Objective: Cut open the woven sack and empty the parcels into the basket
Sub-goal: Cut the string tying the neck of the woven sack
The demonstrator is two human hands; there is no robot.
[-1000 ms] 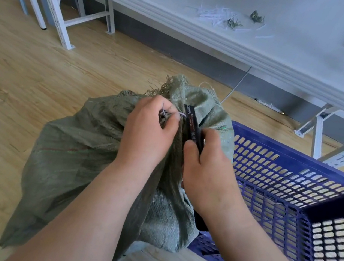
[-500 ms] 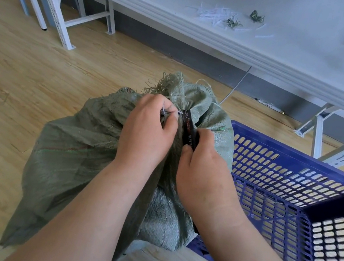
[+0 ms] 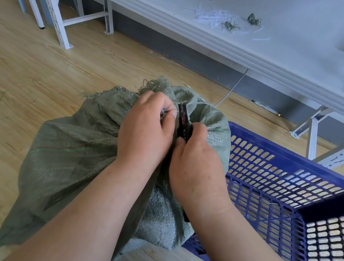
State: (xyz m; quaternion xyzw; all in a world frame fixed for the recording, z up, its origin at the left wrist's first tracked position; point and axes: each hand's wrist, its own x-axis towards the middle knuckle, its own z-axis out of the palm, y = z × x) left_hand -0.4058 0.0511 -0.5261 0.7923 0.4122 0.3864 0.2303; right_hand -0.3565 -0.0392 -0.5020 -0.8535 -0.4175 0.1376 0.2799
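A full grey-green woven sack (image 3: 67,159) stands on the wooden floor, its frayed, gathered neck pointing up. My left hand (image 3: 146,130) pinches the white tie string at the neck. My right hand (image 3: 196,168) grips a black utility knife (image 3: 182,120) with red print, its tip up against the neck beside my left fingers. The blade itself is hidden. A blue perforated plastic basket (image 3: 295,172) sits right of the sack, touching it, and no parcels show inside.
A white table (image 3: 224,48) runs along the back, with cut white strings and green fibre scraps (image 3: 224,20) on top. White metal shelf legs (image 3: 56,12) stand at the back left and at the right behind the basket. A thin cable hangs below the table.
My right hand has slid slightly up and forward along the knife toward the sack's neck. The left hand keeps its pinch on the string. The sack has shifted very little.
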